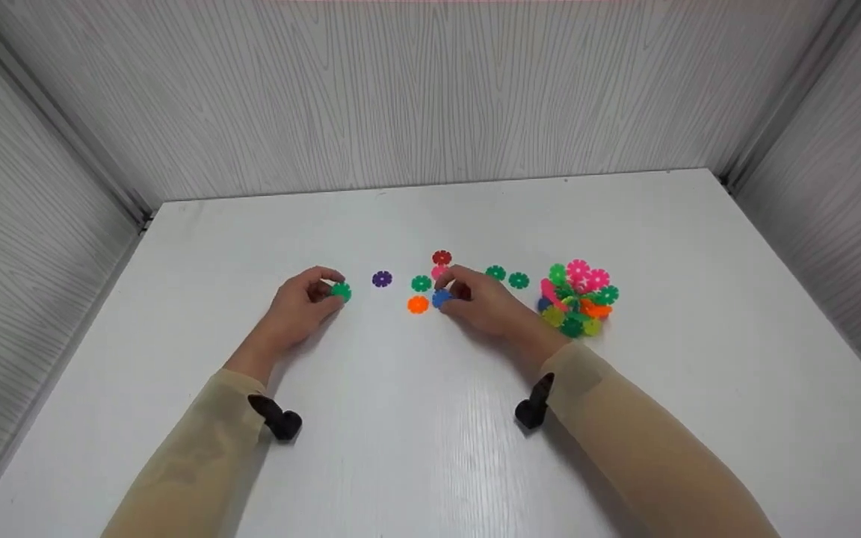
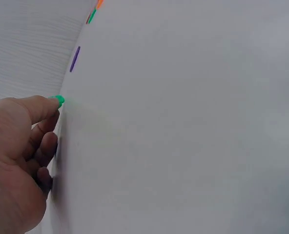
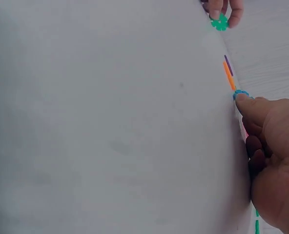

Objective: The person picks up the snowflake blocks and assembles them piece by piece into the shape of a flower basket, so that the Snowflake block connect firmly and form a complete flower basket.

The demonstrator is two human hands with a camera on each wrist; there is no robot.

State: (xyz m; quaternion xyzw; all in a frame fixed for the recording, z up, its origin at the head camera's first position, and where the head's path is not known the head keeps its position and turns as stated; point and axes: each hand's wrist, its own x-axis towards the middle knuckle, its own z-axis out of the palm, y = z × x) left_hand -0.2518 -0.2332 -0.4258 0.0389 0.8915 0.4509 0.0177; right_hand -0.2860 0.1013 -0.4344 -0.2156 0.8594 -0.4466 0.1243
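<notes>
My left hand (image 1: 302, 308) pinches a bright green notched plastic disc (image 1: 341, 292) between thumb and fingers, at the left of the loose discs. In the left wrist view that disc (image 2: 60, 101) shows at the thumb tip, close over the table. My right hand (image 1: 481, 300) holds a blue notched disc (image 1: 441, 299) by its edge between thumb and forefinger. An orange disc (image 1: 418, 304) lies just left of the blue one. Above them are a green disc (image 1: 421, 283), a pink disc (image 1: 439, 272) partly hidden by my right fingers, and a red disc (image 1: 442, 257).
A purple disc (image 1: 382, 279) lies between the hands. Beyond my right hand lie two dark green discs, one (image 1: 495, 273) beside the other (image 1: 519, 280). A heap of mixed discs (image 1: 578, 299) sits to the right near my right forearm. Grained panels (image 1: 430, 97) wall the white table (image 1: 400, 448).
</notes>
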